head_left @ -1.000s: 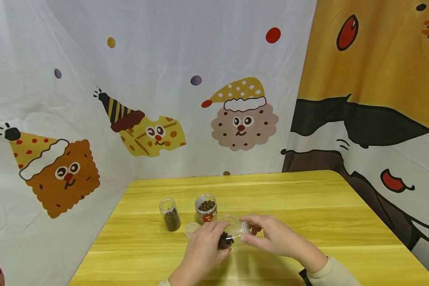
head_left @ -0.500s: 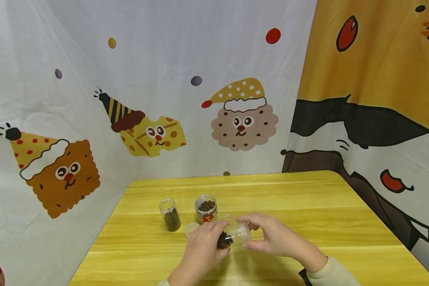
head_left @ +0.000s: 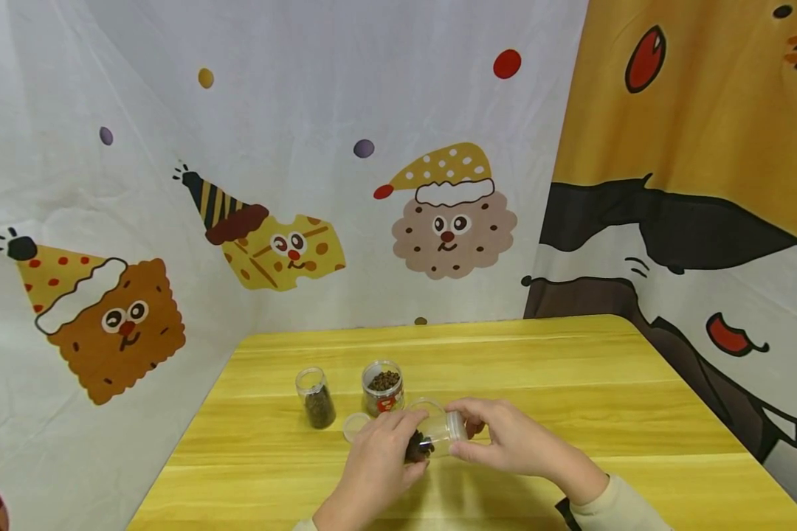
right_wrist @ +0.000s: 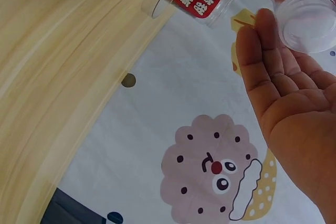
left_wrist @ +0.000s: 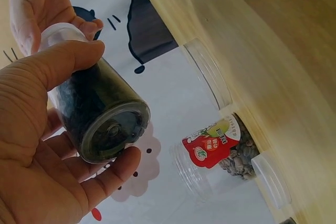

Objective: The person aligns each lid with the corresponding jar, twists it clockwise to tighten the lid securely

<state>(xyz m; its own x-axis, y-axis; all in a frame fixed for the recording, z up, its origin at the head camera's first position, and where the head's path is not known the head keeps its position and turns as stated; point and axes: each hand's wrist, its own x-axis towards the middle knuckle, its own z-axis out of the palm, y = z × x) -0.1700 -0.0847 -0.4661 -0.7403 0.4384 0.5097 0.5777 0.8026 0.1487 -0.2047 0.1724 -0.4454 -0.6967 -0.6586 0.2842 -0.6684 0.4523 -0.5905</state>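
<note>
My left hand [head_left: 375,457] grips the body of a clear plastic jar [left_wrist: 102,108] that is tipped onto its side above the table. Dark, chunky dried pieces [head_left: 418,447] have gathered toward its base. On the jar's mouth, pointing right, sits a translucent white lid [right_wrist: 310,22]. With thumb and fingers, my right hand [head_left: 519,442] holds this lid at its edge. The right wrist view shows that hand's palm and long fingers beside the lid, its thumb out of frame.
Behind the hands stand a red-labelled open jar [head_left: 384,398] of brown, round pieces and a narrower open jar [head_left: 319,407] of dark grains. A small lid [head_left: 355,426] and a larger clear lid [head_left: 429,403] lie on the wooden table [head_left: 571,369]. Printed cloth hangs behind.
The right hand's fingers have shifted slightly around the lid, away from it and back, and the jar has tilted a little. The left hand keeps its grip; the other jars are unmoved.
</note>
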